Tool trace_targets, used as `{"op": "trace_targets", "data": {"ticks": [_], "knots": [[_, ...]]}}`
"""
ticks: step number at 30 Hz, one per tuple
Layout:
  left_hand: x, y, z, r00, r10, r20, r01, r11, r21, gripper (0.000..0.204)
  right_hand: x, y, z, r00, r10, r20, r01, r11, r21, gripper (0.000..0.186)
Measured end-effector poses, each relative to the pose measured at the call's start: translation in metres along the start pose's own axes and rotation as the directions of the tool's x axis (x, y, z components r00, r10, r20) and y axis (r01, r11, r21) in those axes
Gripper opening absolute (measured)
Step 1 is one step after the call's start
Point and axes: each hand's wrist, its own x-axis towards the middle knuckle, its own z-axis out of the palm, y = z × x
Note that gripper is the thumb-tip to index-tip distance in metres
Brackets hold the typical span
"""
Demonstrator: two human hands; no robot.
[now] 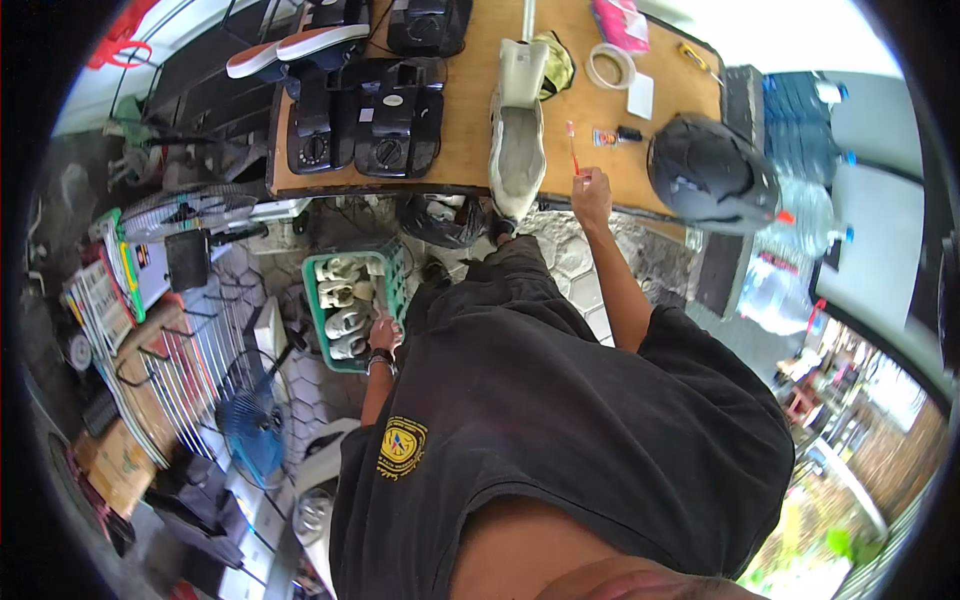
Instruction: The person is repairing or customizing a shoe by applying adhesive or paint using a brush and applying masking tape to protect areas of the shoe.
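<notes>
My right hand (592, 190) reaches to the near edge of the wooden table (470, 110) and holds a red toothbrush (573, 148) upright. Just left of it a worn white sneaker (517, 140) lies on the table, its toe pointing toward me. My left hand (384, 332) is down at the green plastic crate (318, 300) on the floor, fingers closed on one of the several pale shoes (345, 305) inside it. My black shirt fills the lower middle of the view.
On the table: black machines (365, 120) at left, a tape roll (610, 66), a pink packet (620, 22), a small tube (605, 136), a black helmet (710, 172). Water bottles (800, 215) stand at right. Fans (250, 425), wire racks and boxes crowd the floor at left.
</notes>
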Motion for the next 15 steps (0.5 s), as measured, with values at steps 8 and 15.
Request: {"op": "trace_targets", "data": {"ticks": [8, 15], "knots": [[-0.003, 0.088, 0.101, 0.986, 0.113, -0.125, -0.072, 0.954, 0.293, 0.04, 0.103, 0.008, -0.001, 0.949, -0.032, 0.313, 0.1, 0.974, -0.204, 0.022], [-0.012, 0.164, 0.104, 0.946, -0.275, -0.169, 0.223, 0.935, -0.274, 0.04, 0.171, -0.098, -0.003, 0.748, 0.017, 0.663, 0.124, 0.979, -0.165, 0.053]]}}
